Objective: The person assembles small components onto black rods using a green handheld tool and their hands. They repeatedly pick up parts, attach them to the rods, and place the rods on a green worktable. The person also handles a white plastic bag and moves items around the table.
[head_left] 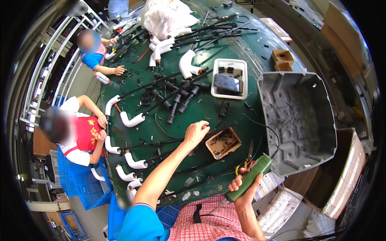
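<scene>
My right hand [244, 188] is wrapped round a green corded electric screwdriver [252, 175], its thin bit pointing down and left over my checked apron [201, 229]. My left hand [196, 133] is out over the green table, fingertips pressed together; whatever they may hold is too small to make out. Just right of and below that hand stands a small open cardboard box [230, 151] with many tiny dark pieces in it. Long black rods with white curved handles [132, 119] lie across the table, some passing under my left forearm.
A big grey bin [260, 100] holding loose metal pieces stands at the right. Beyond my left hand is a white tray [229, 95] with a phone and black parts. Black tubes [174, 108] lie mid-table. Two other people [86, 132] work along the left edge. The screwdriver's cord crosses the table.
</scene>
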Tool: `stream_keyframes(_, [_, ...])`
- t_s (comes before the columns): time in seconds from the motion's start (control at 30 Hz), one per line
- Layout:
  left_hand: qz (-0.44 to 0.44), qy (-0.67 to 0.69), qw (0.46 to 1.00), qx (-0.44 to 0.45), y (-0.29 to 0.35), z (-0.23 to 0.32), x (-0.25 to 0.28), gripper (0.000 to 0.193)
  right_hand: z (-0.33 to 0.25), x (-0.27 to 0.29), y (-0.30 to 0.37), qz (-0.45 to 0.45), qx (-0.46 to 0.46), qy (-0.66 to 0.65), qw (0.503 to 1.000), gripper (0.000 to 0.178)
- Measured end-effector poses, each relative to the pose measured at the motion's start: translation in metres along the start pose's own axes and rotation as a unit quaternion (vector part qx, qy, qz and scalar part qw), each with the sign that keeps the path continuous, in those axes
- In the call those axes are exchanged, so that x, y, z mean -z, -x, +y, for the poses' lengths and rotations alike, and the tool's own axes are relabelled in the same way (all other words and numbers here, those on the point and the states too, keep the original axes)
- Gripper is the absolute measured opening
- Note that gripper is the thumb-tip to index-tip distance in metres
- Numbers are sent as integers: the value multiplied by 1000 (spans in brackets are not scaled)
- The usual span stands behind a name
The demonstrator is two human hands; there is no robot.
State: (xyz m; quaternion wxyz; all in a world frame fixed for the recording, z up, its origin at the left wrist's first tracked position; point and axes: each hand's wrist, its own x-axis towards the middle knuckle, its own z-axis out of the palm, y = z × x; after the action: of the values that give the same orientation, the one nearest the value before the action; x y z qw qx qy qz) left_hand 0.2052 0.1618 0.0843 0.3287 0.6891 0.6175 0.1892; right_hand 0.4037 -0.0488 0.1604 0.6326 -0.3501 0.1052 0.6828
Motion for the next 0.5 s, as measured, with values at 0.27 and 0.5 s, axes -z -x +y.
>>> stream_keyframes(0.27, [-6, 91, 993, -80, -68, -6, -11, 25, -5, -1, -33, 12, 7, -2, 1000, 73])
stream_keyframes(0.5, [-36, -36, 972, -227, -152, 70, -103, 18, 9, -3, -35, 6, -6, -26, 1000, 75])
